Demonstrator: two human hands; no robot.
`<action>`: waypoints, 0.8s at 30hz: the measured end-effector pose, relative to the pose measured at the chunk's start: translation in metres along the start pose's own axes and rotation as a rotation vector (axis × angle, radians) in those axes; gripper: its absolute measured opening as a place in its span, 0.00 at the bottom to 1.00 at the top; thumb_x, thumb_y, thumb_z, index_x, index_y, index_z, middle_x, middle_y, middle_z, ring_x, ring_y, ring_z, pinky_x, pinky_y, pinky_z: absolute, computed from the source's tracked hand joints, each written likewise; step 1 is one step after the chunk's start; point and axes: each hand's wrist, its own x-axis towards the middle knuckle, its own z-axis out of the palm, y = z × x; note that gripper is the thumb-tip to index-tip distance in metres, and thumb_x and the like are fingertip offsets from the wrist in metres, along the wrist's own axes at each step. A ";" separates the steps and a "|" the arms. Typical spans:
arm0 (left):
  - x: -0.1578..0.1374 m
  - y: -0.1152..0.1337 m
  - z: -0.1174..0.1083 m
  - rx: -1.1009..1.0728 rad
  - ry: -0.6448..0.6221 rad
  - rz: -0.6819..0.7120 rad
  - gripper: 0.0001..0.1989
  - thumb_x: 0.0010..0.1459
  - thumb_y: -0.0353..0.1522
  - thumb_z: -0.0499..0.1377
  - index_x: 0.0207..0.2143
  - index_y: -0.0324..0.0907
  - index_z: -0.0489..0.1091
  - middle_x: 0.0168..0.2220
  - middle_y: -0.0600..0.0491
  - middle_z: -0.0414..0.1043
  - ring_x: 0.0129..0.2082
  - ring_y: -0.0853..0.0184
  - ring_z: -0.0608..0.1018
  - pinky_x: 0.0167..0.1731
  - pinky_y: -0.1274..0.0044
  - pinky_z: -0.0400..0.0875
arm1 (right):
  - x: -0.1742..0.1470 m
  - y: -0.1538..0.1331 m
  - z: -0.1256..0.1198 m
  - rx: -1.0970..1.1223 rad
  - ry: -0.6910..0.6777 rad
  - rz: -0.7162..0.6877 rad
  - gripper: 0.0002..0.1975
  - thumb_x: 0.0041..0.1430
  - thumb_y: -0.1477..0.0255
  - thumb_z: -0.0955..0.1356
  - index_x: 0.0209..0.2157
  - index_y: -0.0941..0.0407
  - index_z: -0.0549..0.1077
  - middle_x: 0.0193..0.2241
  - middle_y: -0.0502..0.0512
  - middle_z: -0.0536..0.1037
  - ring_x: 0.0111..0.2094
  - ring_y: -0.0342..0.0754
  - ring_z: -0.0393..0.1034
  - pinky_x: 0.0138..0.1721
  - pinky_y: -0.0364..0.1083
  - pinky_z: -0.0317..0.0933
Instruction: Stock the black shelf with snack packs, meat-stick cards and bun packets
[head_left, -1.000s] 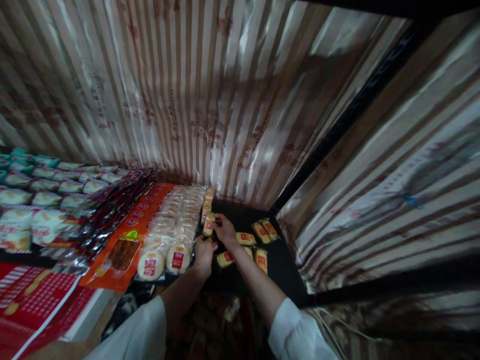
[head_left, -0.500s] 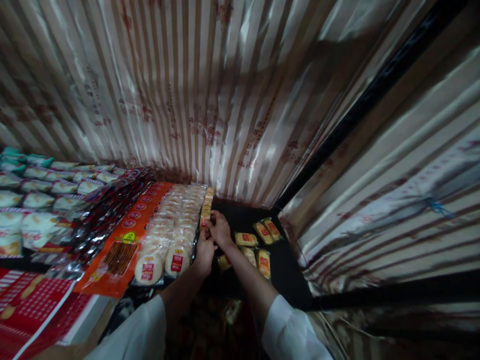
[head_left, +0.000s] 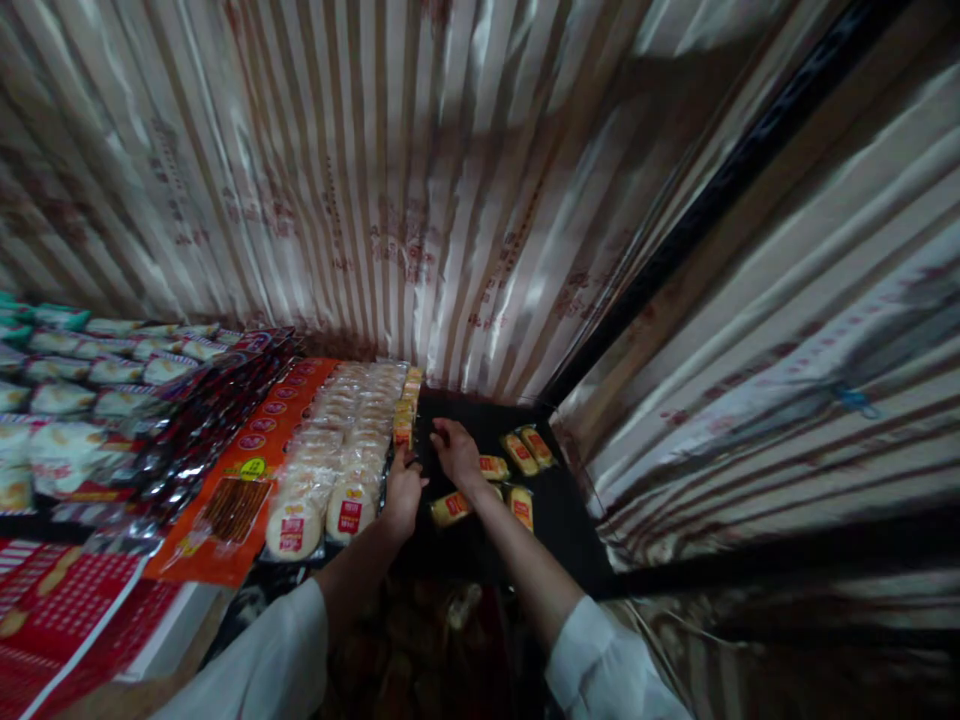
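A narrow row of small packaged cakes (head_left: pixel 405 408) stands along the right side of the round packaged cakes (head_left: pixel 349 508). At the near end of that row is my left hand (head_left: pixel 403 496), its forefinger stretched out against the last cake and its thumb apart. My right hand (head_left: pixel 456 452) is over the black tabletop, just right of the row, with fingers loosely bent and nothing visible in them. Beneath and beside my right forearm lie several loose packaged cakes, among them one cake (head_left: pixel 450 508) partly covered by the arm and a pair (head_left: pixel 520 452) farther right.
Left of the round cakes are an orange snack bag (head_left: pixel 244 505), dark shiny packets (head_left: pixel 214 420) and rows of white packets (head_left: pixel 71 400). A red printed box (head_left: pixel 67 620) is at lower left. Striped sheeting (head_left: pixel 450 200) hangs behind, and a dark pole (head_left: pixel 697 220) slants up right.
My right hand has come away from the row and moved right toward the loose cakes. The left hand stays at the row's near end. The view has shifted slightly.
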 end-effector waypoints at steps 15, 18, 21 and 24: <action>-0.033 0.000 0.007 0.077 -0.014 -0.040 0.13 0.56 0.23 0.51 0.44 0.38 0.66 0.44 0.47 0.69 0.32 0.73 0.74 0.24 0.85 0.67 | -0.028 0.035 -0.077 -0.497 -0.388 -0.167 0.14 0.54 0.77 0.66 0.43 0.59 0.74 0.41 0.61 0.76 0.46 0.53 0.66 0.51 0.47 0.53; -0.037 0.002 0.004 0.081 -0.015 -0.027 0.14 0.57 0.24 0.51 0.45 0.37 0.66 0.43 0.46 0.69 0.30 0.73 0.74 0.22 0.85 0.66 | -0.030 0.025 -0.071 -0.459 -0.360 -0.223 0.14 0.54 0.78 0.66 0.43 0.59 0.74 0.43 0.60 0.75 0.48 0.53 0.64 0.51 0.47 0.53; -0.040 0.005 0.000 0.081 -0.023 -0.027 0.16 0.58 0.26 0.52 0.50 0.38 0.62 0.43 0.46 0.70 0.29 0.74 0.75 0.20 0.85 0.65 | -0.033 0.008 -0.065 -0.357 -0.332 -0.366 0.16 0.54 0.80 0.64 0.45 0.56 0.73 0.43 0.58 0.75 0.50 0.51 0.62 0.51 0.48 0.53; -0.042 0.007 -0.003 0.060 -0.056 -0.051 0.16 0.59 0.28 0.53 0.50 0.37 0.62 0.35 0.49 0.73 0.22 0.74 0.74 0.16 0.85 0.61 | -0.039 -0.012 -0.061 -0.281 -0.338 -0.502 0.16 0.54 0.80 0.65 0.44 0.54 0.73 0.44 0.57 0.75 0.52 0.51 0.59 0.52 0.50 0.53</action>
